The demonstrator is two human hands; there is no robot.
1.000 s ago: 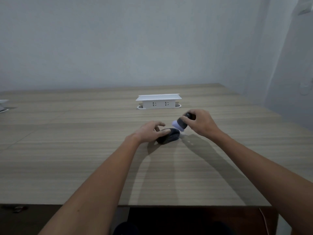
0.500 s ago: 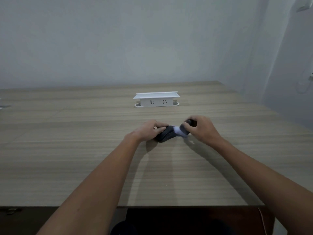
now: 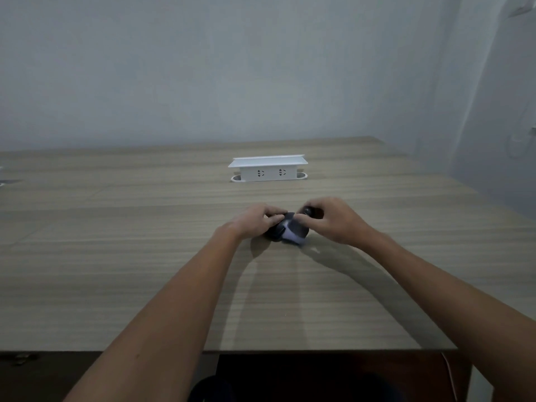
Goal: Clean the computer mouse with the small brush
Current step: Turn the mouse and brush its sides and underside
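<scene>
- The left hand (image 3: 255, 223) is curling around the dark computer mouse (image 3: 275, 232), pinning it on the wooden table (image 3: 116, 256) between the 2 hands.
- The right hand (image 3: 333, 221) is closing on the small brush (image 3: 295, 229), its pale bristles touching the mouse.
- The mouse is probably light, rigid and smooth, so gripping its sides suits it; the bristles look soft.
- Fingers are hiding most of the mouse, and motion blur is smearing the brush's outline.
</scene>
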